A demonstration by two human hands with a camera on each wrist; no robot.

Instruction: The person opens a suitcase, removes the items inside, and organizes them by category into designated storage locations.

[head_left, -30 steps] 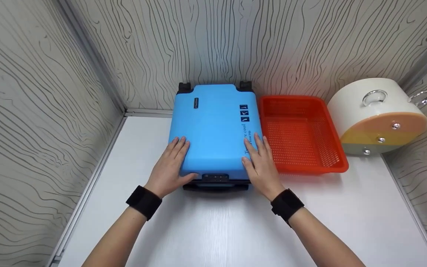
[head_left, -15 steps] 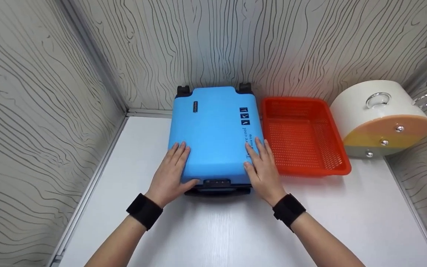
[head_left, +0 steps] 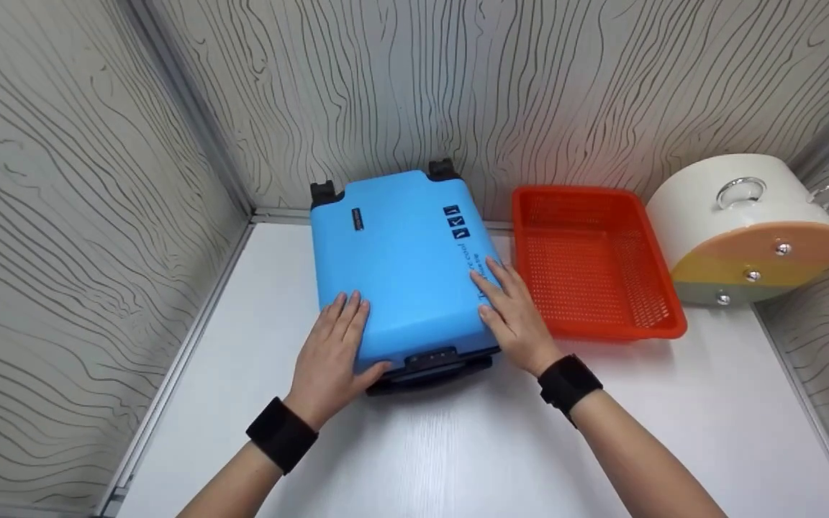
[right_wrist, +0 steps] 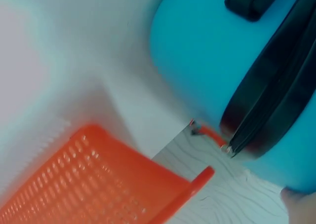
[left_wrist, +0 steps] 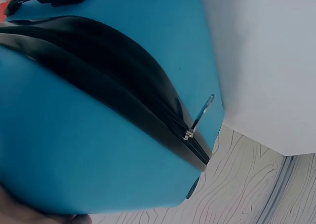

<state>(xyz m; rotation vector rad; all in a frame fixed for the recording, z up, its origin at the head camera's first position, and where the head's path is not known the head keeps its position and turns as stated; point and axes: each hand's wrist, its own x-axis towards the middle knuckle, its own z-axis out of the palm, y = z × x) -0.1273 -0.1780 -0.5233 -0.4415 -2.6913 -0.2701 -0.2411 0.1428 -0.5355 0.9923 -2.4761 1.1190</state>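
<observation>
A light blue hard-shell suitcase [head_left: 400,266] lies on the white table, turned slightly askew, its two black wheels [head_left: 323,193] toward the back wall. My left hand [head_left: 332,352] rests on its near left corner, fingers extended over the top and thumb along the front edge. On the near right side, my right hand [head_left: 519,316] lies with fingers spread over the printed lettering. A black handle [head_left: 432,358] shows at the front. The left wrist view shows the black zipper band with a metal zipper pull [left_wrist: 200,116]; another zipper pull [right_wrist: 212,135] hangs in the right wrist view.
A red perforated plastic basket [head_left: 605,332] stands just right of the suitcase. Beyond it sits a white rounded box [head_left: 709,187] with striped drawers and metal rings. Patterned walls [head_left: 414,86] close off the back and both sides of the table.
The suitcase has turned slightly counterclockwise, its wheeled end swinging left and its handle end coming nearer. Both hands have moved along with it, the left one toward me.
</observation>
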